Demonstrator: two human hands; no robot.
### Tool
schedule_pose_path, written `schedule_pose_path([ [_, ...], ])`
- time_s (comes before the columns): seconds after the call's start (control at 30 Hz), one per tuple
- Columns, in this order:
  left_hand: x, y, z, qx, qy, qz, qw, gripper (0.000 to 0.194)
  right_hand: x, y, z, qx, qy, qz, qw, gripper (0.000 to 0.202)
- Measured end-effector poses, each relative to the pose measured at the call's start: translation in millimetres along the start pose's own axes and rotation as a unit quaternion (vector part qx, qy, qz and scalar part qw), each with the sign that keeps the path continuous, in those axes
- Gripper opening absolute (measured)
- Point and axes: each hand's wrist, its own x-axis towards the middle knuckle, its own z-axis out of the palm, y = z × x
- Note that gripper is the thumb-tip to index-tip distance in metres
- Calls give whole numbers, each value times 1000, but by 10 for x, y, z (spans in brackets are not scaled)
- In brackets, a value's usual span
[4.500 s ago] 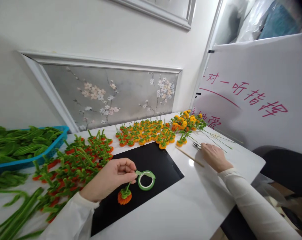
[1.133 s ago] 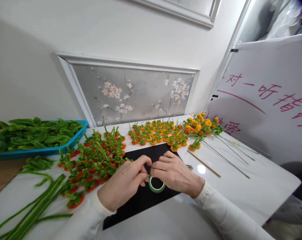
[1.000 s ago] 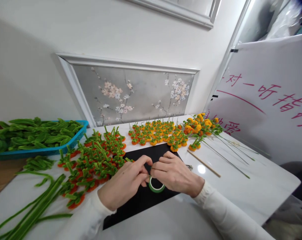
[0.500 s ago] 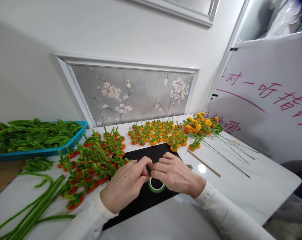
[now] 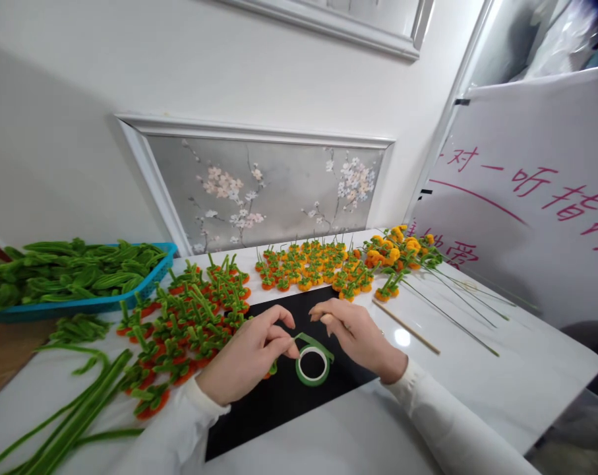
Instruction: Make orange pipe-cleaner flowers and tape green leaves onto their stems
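Note:
My left hand [image 5: 252, 356] is curled over the black mat [image 5: 244, 422], its index finger and thumb slightly apart. An orange fuzzy flower with green [image 5: 271, 371] peeks out beneath its palm, held by the folded fingers, which largely hide it. A loose strip of green tape [image 5: 314, 341] runs from near the left fingertips to its roll [image 5: 312, 381], lying flat on the mat. To the right, my right hand [image 5: 355, 333] hovers with fingers stretched and thumb apart, holding nothing. The hands are separated by a gap.
Orange-red fuzzy flowers [image 5: 180, 340] stand left, yellow ones [image 5: 313, 264] behind. A blue basket [image 5: 153, 284] holds green leaves; green fuzzy stems [image 5: 81, 409] lie in front. A thin stick [image 5: 407, 326] and long-stemmed yellow flowers [image 5: 402, 247] lie on the right.
My hands have parted from a joined pinch, and the right fingers have straightened. A loose tape strip now shows between them, and a flower shows under my left hand.

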Motion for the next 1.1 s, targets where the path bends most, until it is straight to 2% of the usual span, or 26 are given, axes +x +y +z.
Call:
schedule_pose_path([
  [0.07, 7, -7, 5, -1, 1, -3, 1000, 10, -5, -20, 10, 33, -23, 34, 999, 22],
  [0.13, 14, 1, 17, -2, -2, -8, 1000, 9, -10, -43, 39, 30, -53, 29, 998, 18],
  [0.3, 16, 29, 47, -47, -41, -25, 998, 8, -10, -51, 116, -80, -114, -97, 986, 14],
  [0.43, 9, 31, 59, -59, -68, -7, 996, 8, -11, -10, 124, -101, -96, -161, 977, 22],
  [0.53, 11, 33, 70, -8, -34, 30, 999, 12, -16, 3, 117, -109, -69, -164, 978, 23],
  [0.63, 12, 39, 82, 72, -4, 30, 997, 16, -23, -9, 117, -123, -64, -174, 975, 20],
  [0.8, 15, 19, 79, 112, -8, 17, 994, 22, -23, -47, 132, -196, -92, -229, 949, 22],
  [0.93, 27, -33, 78, 25, -43, -27, 998, 26, -20, -47, 152, -250, -105, -254, 928, 21],
  [1.1, 25, -62, 83, -117, -101, -70, 986, 26, -30, -24, 174, -252, -103, -252, 929, 19],
])
